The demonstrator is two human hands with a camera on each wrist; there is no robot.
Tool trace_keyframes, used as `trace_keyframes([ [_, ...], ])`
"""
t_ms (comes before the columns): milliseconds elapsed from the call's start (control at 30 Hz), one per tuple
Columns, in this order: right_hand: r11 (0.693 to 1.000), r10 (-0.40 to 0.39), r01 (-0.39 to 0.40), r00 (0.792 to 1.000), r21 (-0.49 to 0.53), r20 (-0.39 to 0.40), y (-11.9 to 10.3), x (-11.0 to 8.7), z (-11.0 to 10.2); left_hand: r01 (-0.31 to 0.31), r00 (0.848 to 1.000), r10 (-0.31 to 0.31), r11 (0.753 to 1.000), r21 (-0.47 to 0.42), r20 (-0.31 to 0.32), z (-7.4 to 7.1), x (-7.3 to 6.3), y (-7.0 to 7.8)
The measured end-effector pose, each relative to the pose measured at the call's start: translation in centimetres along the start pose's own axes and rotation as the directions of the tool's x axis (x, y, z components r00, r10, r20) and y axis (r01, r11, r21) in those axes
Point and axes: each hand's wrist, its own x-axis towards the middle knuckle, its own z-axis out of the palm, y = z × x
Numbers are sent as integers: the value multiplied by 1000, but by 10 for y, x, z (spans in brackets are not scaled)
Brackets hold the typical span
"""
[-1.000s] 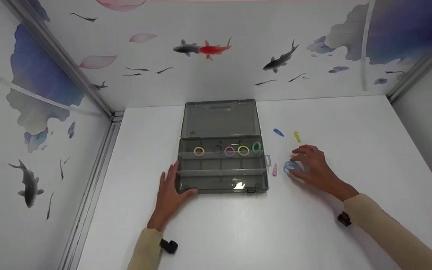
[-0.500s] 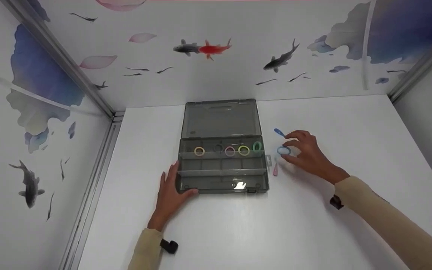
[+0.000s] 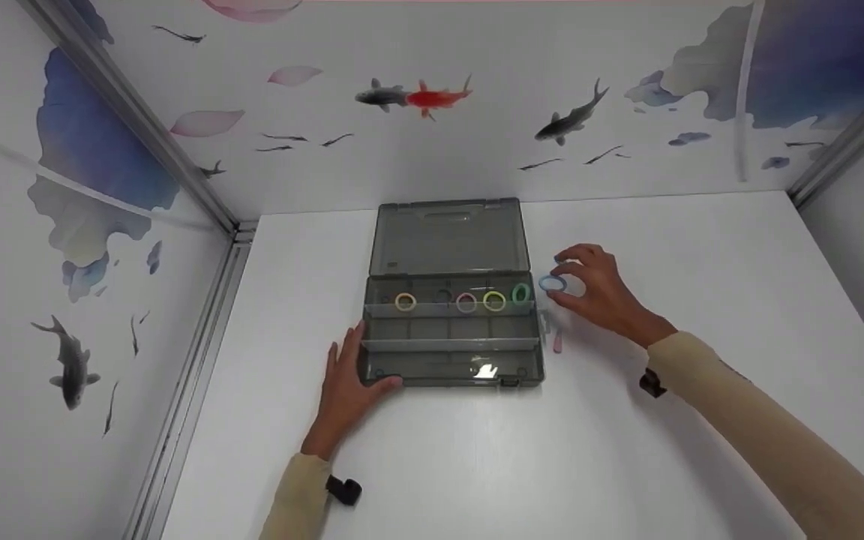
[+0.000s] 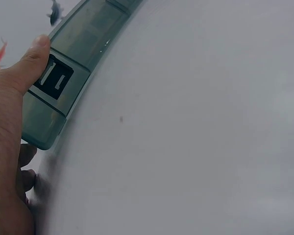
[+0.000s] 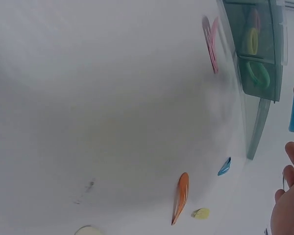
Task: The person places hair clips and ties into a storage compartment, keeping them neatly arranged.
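Observation:
An open grey plastic compartment box [image 3: 451, 330] lies on the table, its lid tipped back. My left hand [image 3: 342, 397] rests on its left front corner, thumb on the front wall and fingers along the left side; the left wrist view shows the thumb [image 4: 36, 56] beside the dark latch. To the right of the box, my right hand [image 3: 597, 292] pinches a blue hair tie [image 3: 553, 283] between thumb and finger. Several hair ties stand in the back row, among them an orange one [image 3: 405, 302], a pink one [image 3: 466, 302], a yellow one [image 3: 494, 301] and a green one [image 3: 521, 293].
A pink hair clip [image 3: 558, 342] lies by the box's right side. An orange clip [image 5: 181, 196], a blue clip [image 5: 225, 166] and a yellow clip [image 5: 201, 213] lie on the table in the right wrist view. A printed wall stands behind the box.
My right hand has picked the blue hair tie up from the table and carried it left and back, close to the box's right side. My left hand stays on the box.

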Motion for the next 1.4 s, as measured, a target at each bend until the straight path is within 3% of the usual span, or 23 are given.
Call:
trace_keyframes([
  [300,998,62,-62,997,4,42,-6,18,12,-18,1000,18,1000,13,-3,0,1,-2],
  [833,998,-62,61,990,15,125,-29,54,50,-11,1000,11,1000,-14,0,3,1,-4],
  [1167,999,-36,43,971,-26,234,-48,74,67,9,1000,-9,1000,-18,7,2,0,-3],
  [1400,998,-60,66,960,-16,273,-61,82,78,2,1000,-1,1000,-30,3,1,-1,-4],
])
